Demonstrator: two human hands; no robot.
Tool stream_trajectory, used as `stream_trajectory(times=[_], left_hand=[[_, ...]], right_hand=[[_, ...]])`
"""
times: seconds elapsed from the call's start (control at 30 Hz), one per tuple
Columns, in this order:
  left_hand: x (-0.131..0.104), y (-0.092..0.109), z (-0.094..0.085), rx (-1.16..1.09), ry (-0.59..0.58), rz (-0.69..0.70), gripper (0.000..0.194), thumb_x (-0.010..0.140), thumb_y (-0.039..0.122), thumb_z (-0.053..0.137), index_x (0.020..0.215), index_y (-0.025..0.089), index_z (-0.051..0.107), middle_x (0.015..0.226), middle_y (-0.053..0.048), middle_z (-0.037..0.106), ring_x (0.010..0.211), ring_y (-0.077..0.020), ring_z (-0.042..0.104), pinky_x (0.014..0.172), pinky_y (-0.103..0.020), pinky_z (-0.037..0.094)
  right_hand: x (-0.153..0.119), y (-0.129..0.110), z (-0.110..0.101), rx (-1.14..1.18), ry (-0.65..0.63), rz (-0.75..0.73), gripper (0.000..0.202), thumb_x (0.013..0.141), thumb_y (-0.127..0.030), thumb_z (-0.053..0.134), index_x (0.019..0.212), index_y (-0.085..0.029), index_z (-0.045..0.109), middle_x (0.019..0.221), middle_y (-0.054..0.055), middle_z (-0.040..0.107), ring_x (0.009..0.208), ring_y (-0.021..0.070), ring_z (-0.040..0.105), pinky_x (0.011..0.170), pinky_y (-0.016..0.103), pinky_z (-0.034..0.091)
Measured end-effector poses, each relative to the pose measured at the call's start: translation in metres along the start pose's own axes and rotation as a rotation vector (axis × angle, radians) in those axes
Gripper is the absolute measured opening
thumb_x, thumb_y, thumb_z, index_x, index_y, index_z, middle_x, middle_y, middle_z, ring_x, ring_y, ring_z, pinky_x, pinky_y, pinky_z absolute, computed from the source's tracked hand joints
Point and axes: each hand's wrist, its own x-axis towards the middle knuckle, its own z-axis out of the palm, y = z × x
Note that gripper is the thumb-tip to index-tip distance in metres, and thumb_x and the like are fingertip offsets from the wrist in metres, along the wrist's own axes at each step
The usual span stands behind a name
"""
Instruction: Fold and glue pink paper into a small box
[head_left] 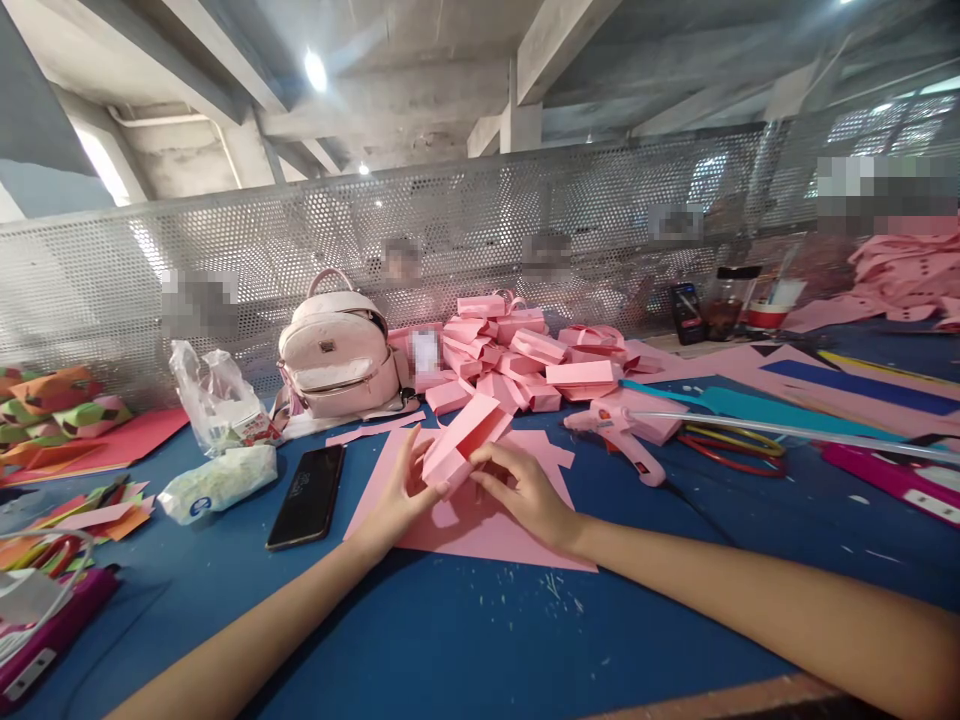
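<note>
The left hand (401, 488) cups a folded pink paper box (455, 440), thumb and fingers spread around it; the right hand (529, 492) seems to pinch its near right edge, above a pink paper sheet (499, 548). A glue gun (622, 435) lies right, a smartphone (306, 497) left, more pink boxes (517, 350) heaped beyond.

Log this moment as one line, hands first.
left hand: holding pink paper box | right hand: on box's right side | box: tilted, over pink sheet | glue gun: on table, unheld

Craft wkshp w/ conc. beams (566, 40), perf. metal partition (600, 185), glue gun (619, 432) & pink paper boxes (517, 355) on blue tbl. (360, 640)
</note>
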Motion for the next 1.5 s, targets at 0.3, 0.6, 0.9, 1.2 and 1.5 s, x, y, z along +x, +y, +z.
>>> stream_trajectory(times=[0.3,0.6,0.9,1.2,1.5], left_hand=[[-0.001,0.005,0.001,-0.027,0.01,0.003,0.097,0.085,0.05,0.069,0.158,0.028,0.009,0.147,-0.017,0.047,0.138,-0.0331,0.047,0.111,-0.05,0.04],[0.0,0.0,-0.001,0.036,0.041,0.003,0.097,0.086,0.059,0.064,0.158,0.028,0.009,0.15,-0.015,0.044,0.141,-0.0322,0.043,0.111,-0.045,0.041],[-0.005,0.001,-0.001,0.23,0.166,0.187,0.083,0.088,0.056,0.066,0.156,0.033,0.024,0.165,-0.009,0.021,0.153,-0.0334,0.017,0.122,-0.053,0.02],[-0.019,0.019,-0.002,1.033,0.147,0.789,0.07,0.095,0.022,0.062,0.154,0.043,0.03,0.154,-0.002,0.048,0.142,-0.0316,0.044,0.124,-0.058,-0.002],[-0.012,0.034,0.0,1.326,0.305,1.103,0.032,0.099,0.03,0.06,0.129,0.022,0.065,0.125,-0.005,0.073,0.123,-0.0274,0.064,0.125,-0.057,0.005]], right_hand=[[-0.002,0.005,0.001,-0.006,-0.017,0.043,0.019,0.099,-0.039,0.056,0.099,-0.023,0.065,0.081,0.0,0.067,0.065,0.0151,0.062,0.06,0.026,0.05],[-0.002,0.004,0.001,0.026,-0.002,0.075,0.024,0.097,-0.044,0.06,0.091,-0.022,0.066,0.076,0.0,0.064,0.063,0.0145,0.061,0.059,0.025,0.051],[-0.001,0.001,0.002,0.143,0.031,0.127,0.026,0.096,-0.047,0.06,0.091,-0.022,0.061,0.07,-0.002,0.063,0.053,0.0135,0.062,0.047,0.023,0.051],[-0.01,-0.013,0.007,0.243,0.022,0.114,0.024,0.095,-0.043,0.062,0.091,-0.02,0.064,0.068,0.001,0.071,0.051,0.0131,0.064,0.051,0.024,0.055],[-0.007,-0.021,0.004,0.163,0.028,0.086,0.023,0.094,-0.041,0.064,0.091,-0.019,0.07,0.072,0.002,0.074,0.056,0.0153,0.067,0.053,0.025,0.056]])
